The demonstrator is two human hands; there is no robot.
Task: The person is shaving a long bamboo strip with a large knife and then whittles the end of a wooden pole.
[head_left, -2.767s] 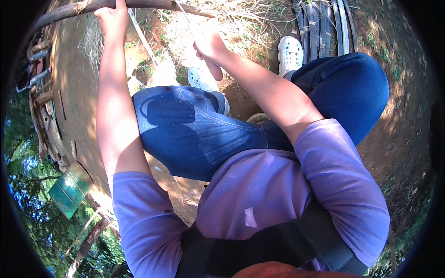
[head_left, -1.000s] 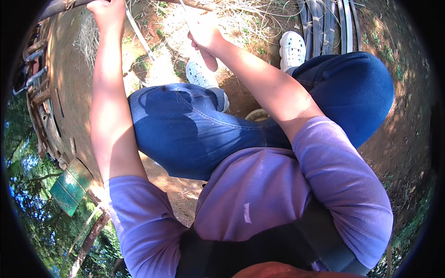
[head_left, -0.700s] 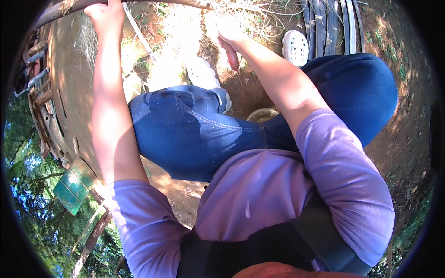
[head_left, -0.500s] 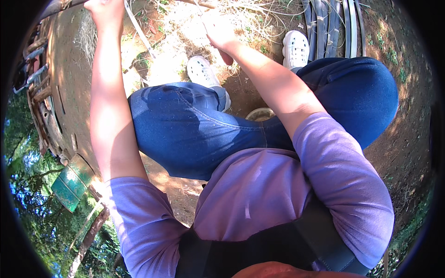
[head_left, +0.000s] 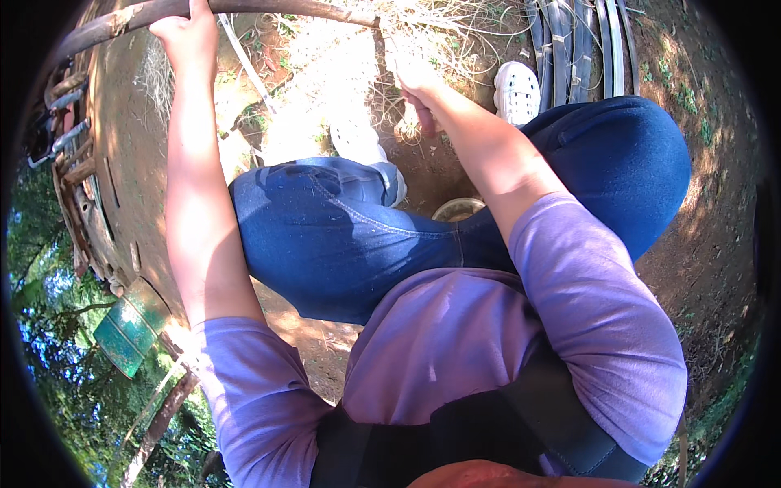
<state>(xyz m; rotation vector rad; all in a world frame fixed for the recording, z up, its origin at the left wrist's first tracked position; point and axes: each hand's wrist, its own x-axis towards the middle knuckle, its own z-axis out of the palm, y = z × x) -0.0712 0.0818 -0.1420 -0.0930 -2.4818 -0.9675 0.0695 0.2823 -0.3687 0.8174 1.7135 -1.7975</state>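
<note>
left hand (head_left: 185,28) fingertips cut off by top edge; right hand (head_left: 411,77) grip overexposed

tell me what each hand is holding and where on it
Left hand grips the long brown branch partway along it. Right hand is closed, but what it holds cannot be told.

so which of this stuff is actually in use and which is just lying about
In use:
- left hand gripping the wooden pole
- right hand closed on something thin, too bright to identify

Lying about:
- green metal box
- round bowl
- dark pipes

Left hand (head_left: 183,28) grips a wooden pole (head_left: 268,8).
</note>
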